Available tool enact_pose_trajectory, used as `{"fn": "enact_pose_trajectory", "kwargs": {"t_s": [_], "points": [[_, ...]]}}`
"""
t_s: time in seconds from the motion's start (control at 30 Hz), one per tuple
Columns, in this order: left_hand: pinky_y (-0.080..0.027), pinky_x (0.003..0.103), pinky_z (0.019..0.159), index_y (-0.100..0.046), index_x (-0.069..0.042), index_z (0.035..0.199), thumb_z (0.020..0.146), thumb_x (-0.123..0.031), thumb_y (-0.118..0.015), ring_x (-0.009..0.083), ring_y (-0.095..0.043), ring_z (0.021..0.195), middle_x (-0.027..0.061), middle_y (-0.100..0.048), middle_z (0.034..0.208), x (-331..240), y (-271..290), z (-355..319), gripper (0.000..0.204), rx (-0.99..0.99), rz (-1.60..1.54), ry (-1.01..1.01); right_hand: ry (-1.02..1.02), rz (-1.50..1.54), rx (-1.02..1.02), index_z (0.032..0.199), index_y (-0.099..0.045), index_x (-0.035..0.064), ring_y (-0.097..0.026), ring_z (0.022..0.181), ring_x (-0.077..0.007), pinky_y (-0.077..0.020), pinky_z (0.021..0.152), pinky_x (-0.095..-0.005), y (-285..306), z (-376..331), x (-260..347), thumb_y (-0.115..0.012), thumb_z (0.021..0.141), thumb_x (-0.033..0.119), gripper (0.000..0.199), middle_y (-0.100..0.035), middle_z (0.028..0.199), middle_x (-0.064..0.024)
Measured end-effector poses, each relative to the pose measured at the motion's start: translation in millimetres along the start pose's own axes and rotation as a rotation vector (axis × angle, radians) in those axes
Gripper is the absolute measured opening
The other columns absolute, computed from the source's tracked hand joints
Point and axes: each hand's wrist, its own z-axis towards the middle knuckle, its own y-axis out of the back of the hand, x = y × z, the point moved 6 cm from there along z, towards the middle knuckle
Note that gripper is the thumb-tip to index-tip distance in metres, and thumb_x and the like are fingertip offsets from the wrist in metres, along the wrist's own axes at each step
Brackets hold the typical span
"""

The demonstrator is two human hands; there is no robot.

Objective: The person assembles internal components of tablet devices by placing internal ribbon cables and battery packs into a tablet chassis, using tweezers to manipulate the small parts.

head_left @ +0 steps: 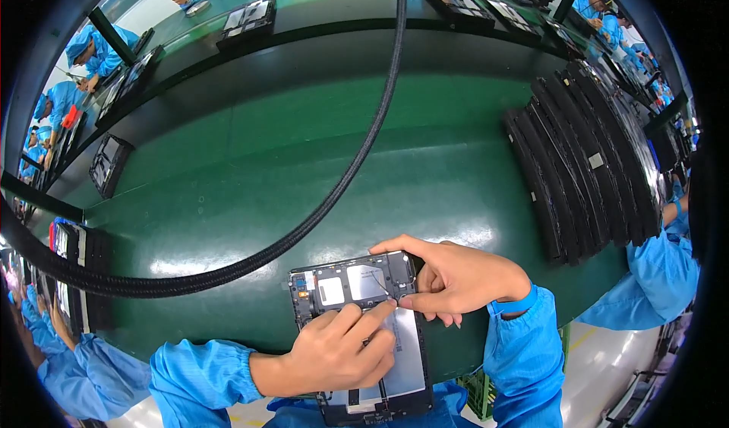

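An opened tablet (405,341) with its inner parts exposed lies at the near edge of the table, its lower end close to my body. My left hand (345,352) is over its middle, index fingertip pressed on the inside next to my right thumb. The other left fingers are curled, and whatever they may hold is hidden. My right hand (463,280) grips the tablet's upper right corner, index finger along the top edge and thumb on the inside. Pale rectangular panels and a small orange part show in its upper half. A blue band circles my right wrist.
A thick black braided cable (334,192) arcs across the view above the green table (228,185). Stacked black tablet housings (585,170) stand at the right, more (95,276) at the left. A raised shelf (319,18) at the back holds tablets. Co-workers in blue work around.
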Motion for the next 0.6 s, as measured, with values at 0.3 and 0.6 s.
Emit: {"fn": "enact_pose_trajectory", "kwargs": {"t_s": [0.3,0.6], "points": [[-0.05,0.028,0.055,-0.063,-0.009,0.082,0.078,-0.021,-0.081,0.0174,-0.058,0.074,0.013,-0.078,0.125,0.2,-7.7,6.2,0.022,0.016,-0.031,-0.007,-0.03,0.059,0.006,0.169,-0.032,0.0114,-0.069,0.051,-0.0157,-0.0522,0.047,-0.0307,6.9,-2.1,-8.2,-0.071,0.104,0.011,0.076,-0.073,0.067,-0.009],[-0.051,0.029,0.057,-0.063,-0.008,0.085,0.079,-0.021,-0.081,0.0183,-0.06,0.077,0.0126,-0.077,0.123,-3.5,-14.8,11.3,0.022,-0.007,-0.04,0.006,-0.117,-0.01,-0.078,0.169,-0.033,0.008,-0.07,0.052,-0.0147,-0.0518,0.046,-0.0298,9.3,-8.9,-2.2,-0.071,0.099,0.005,0.079,-0.071,0.064,-0.009]]}}
